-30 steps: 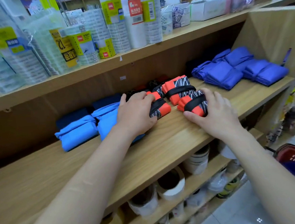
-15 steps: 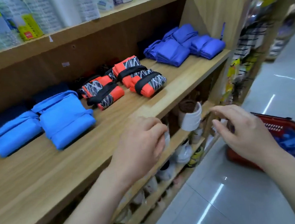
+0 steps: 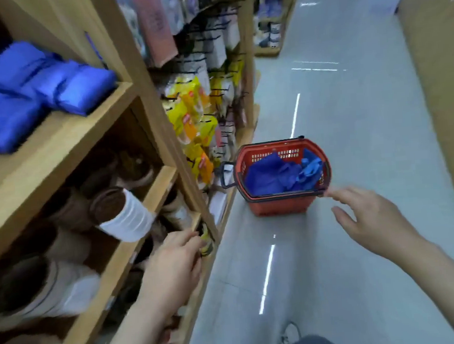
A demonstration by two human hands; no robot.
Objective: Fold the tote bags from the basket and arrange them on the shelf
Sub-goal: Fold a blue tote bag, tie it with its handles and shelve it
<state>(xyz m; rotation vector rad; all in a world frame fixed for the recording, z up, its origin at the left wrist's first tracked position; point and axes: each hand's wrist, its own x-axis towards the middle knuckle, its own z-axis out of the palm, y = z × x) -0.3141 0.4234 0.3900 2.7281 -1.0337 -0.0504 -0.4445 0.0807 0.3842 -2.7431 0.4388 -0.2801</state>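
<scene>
A red plastic basket stands on the grey floor by the foot of the shelving. Crumpled blue tote bags lie inside it. Folded blue tote bags rest on the wooden shelf at the upper left. My right hand is stretched out, empty, fingers apart, its fingertips close to the basket's near rim. My left hand hangs lower beside the shelf's front edge, fingers loosely curled and holding nothing.
Lower shelves hold brown and white rolls. Hanging yellow packets fill the rack beyond the upright. The aisle floor runs ahead, with another wooden unit on the right. My shoe shows at the bottom.
The view has swung right and down from the shelf to the aisle. Both hands left the orange-and-black folded bags; the right hand now reaches toward the basket.
</scene>
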